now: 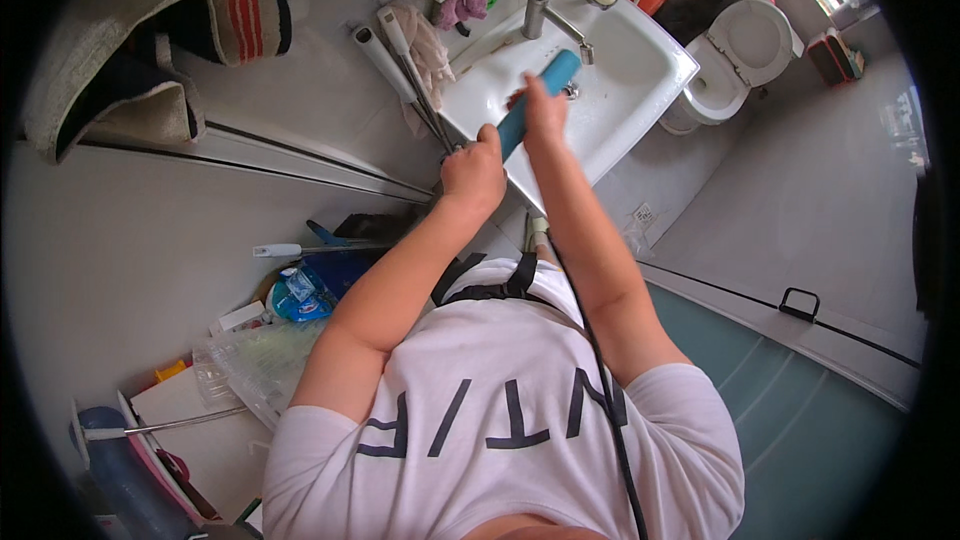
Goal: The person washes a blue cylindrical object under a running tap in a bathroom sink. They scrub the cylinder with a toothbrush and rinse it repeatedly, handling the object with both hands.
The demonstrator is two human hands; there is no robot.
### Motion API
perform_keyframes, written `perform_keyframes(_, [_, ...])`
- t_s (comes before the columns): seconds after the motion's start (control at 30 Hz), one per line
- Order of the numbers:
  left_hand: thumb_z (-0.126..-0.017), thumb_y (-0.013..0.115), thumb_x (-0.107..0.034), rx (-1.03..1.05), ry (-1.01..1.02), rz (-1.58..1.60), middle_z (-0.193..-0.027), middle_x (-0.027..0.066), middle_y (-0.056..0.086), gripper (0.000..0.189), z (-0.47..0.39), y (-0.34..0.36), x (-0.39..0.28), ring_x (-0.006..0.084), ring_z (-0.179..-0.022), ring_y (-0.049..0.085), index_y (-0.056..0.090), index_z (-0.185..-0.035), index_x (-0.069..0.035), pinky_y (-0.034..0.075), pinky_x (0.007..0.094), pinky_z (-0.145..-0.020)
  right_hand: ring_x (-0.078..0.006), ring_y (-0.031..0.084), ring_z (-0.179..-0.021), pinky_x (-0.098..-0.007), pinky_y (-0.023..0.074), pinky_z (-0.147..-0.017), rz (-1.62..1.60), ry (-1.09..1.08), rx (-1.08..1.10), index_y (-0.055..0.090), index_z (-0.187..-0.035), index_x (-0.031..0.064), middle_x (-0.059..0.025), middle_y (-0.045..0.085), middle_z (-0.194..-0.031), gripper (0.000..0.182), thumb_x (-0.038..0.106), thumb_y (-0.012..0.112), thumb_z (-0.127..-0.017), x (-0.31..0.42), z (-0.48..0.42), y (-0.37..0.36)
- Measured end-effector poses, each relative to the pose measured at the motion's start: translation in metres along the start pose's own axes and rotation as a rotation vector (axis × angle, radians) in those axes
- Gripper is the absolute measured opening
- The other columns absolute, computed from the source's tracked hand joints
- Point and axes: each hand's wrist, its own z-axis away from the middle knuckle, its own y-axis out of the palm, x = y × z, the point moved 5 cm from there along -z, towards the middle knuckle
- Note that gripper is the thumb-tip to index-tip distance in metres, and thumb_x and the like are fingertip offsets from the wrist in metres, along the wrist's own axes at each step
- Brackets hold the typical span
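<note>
My right hand (545, 114) is wrapped around the middle of a blue, tube-shaped item (561, 69), slightly blurred; its exact kind is unclear. At the near end of the same item, my left hand (474, 171) closes with the thumb on top. The item slants over the white washbasin (637, 82), its far end close to the spout of the metal faucet (535, 11). Beneath it, the drain (571, 91) partly shows. Just beyond my left hand lean long-handled poles (382, 64), whose lower ends are hidden behind it.
A beige cloth (420, 45) hangs beside the basin. To the right stand a toilet (709, 90) and a glass panel with a black handle (799, 305). Striped towels (240, 15) hang at upper left. Packages (304, 292) and a box (195, 435) crowd the lower left.
</note>
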Motion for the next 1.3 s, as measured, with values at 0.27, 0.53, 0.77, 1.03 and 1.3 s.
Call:
perform_keyframes(0.27, [-0.074, 0.06, -0.013, 0.404, -0.052, 0.69, -0.071, 0.011, 0.059, 0.031, 0.001, 0.0, 0.022, 0.0176, -0.047, 0.052, 0.046, -0.1, -0.003, 0.044, 0.0295, -0.042, -0.0199, 0.056, -0.064, -0.0331, 0.0523, -0.061, -0.461, 0.3, 0.36, 0.053, -0.09, 0.0044, -0.0072, 0.054, -0.072, 0.021, 0.018, 0.066, -0.081, 0.01, -0.006, 0.01])
perform_keyframes(0.53, [-0.077, 0.06, -0.019, 1.149, -0.109, 1.716, -0.067, 0.0043, 0.053, 0.029, 0.031, 0.007, -0.011, 0.0045, -0.042, 0.033, 0.047, -0.099, -0.006, 0.028, 0.0176, -0.033, -0.0141, 0.052, -0.069, -0.0289, 0.0465, -0.064, -1.063, 0.212, 1.042, 0.055, -0.092, 0.0074, -0.0028, 0.054, -0.078, 0.025, 0.03, 0.063, -0.084, 0.076, -0.013, 0.001])
perform_keyframes(0.77, [-0.077, 0.061, -0.018, 0.374, 0.028, 0.475, -0.075, 0.0135, 0.062, 0.034, -0.006, 0.02, -0.001, 0.0237, -0.056, 0.06, 0.045, -0.101, -0.001, 0.049, 0.0351, -0.05, -0.0229, 0.059, -0.065, -0.0384, 0.0542, -0.062, -0.364, 0.214, 0.162, 0.052, -0.089, 0.0004, -0.0112, 0.056, -0.076, 0.023, 0.018, 0.064, -0.079, 0.036, -0.057, -0.036])
perform_keyframes(1.03, [-0.075, 0.063, -0.017, 0.183, 0.105, 0.071, -0.081, 0.0206, 0.064, 0.035, -0.031, 0.043, -0.013, 0.0345, -0.071, 0.065, 0.043, -0.099, -0.003, 0.052, 0.0446, -0.064, -0.0232, 0.059, -0.058, -0.0373, 0.0536, -0.054, -0.163, 0.094, -0.17, 0.05, -0.091, -0.0015, -0.0121, 0.056, -0.074, 0.024, 0.008, 0.064, -0.075, 0.008, -0.062, -0.056])
perform_keyframes(1.3, [-0.076, 0.062, -0.02, 1.431, -0.121, 1.855, -0.066, 0.0062, 0.053, 0.029, 0.005, 0.059, -0.041, 0.0058, -0.039, 0.034, 0.046, -0.094, -0.005, 0.027, 0.0192, -0.03, -0.0149, 0.05, -0.063, -0.0285, 0.0464, -0.061, -0.868, 0.148, 0.7, 0.055, -0.083, 0.0077, -0.0032, 0.052, -0.073, 0.021, 0.028, 0.061, -0.084, 0.082, -0.06, -0.06])
